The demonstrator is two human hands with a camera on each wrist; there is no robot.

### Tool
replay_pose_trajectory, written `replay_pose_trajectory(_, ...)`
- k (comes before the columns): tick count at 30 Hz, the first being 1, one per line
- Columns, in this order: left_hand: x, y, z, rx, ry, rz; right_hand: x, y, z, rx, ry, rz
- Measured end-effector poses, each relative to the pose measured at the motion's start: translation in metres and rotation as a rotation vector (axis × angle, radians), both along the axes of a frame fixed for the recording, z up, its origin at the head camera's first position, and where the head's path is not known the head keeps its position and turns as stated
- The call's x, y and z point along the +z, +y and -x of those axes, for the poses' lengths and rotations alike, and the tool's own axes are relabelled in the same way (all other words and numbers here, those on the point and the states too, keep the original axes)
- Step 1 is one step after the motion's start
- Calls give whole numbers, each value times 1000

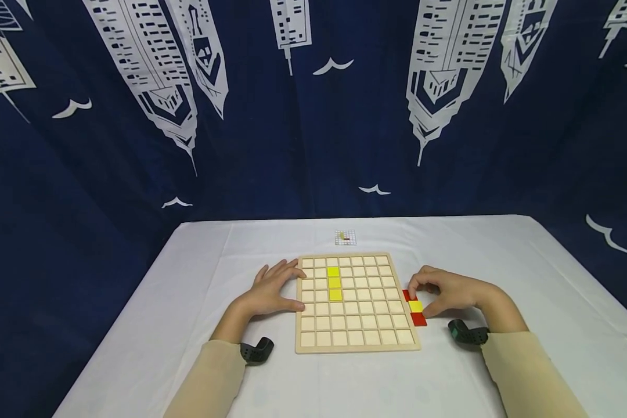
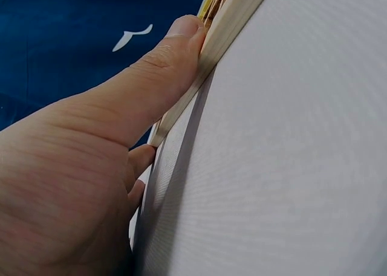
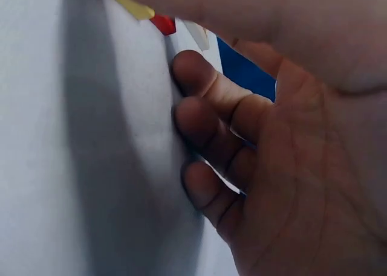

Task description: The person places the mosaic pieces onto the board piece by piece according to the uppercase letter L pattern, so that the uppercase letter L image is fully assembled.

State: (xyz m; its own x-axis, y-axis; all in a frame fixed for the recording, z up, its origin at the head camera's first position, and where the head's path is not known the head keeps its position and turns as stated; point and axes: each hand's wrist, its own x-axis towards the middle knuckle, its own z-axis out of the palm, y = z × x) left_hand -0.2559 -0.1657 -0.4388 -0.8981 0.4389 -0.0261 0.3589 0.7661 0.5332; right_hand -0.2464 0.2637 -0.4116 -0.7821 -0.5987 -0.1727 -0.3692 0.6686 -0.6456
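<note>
A wooden grid board (image 1: 345, 350) lies on the white table, with a column of yellow tiles (image 1: 334, 283) in its upper left part. At the board's left edge is my left hand (image 1: 274, 292), its fingers spread and its thumb (image 2: 163, 70) touching the frame. My right hand (image 1: 451, 290) is bent over loose tiles by the board's right side. Its index finger reaches a red tile (image 1: 406, 295) and its thumb is beside a yellow tile (image 1: 415, 306); whether they pinch one is hidden. Another red tile (image 1: 419, 319) lies nearest the front.
Beyond the board lies a small printed grid card (image 1: 345, 237) with yellow and red marks. A dark blue curtain (image 1: 303, 145) with white building prints hangs behind the table (image 1: 271, 383). Each wrist wears a black band, the right one (image 1: 467, 332) close to the tabletop.
</note>
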Motion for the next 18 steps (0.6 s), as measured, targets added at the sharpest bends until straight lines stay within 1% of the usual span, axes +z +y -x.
replay_pose_trajectory(3,0,0,0,3,1,-9,0,-1,0,-16,13,-18)
replay_pose_trajectory(6,0,1,-1,3,-2,-12,-2,0,1,-26,24,-15)
replay_pose_trajectory(9,-1,1,-1,4,-2,-7,-5,2,2,-44,25,17)
replay_pose_trajectory(14,-2,0,0,7,0,-1,-8,1,5,-97,16,77)
replay_pose_trajectory(18,0,0,0,3,3,-10,-7,-3,6,-108,19,110)
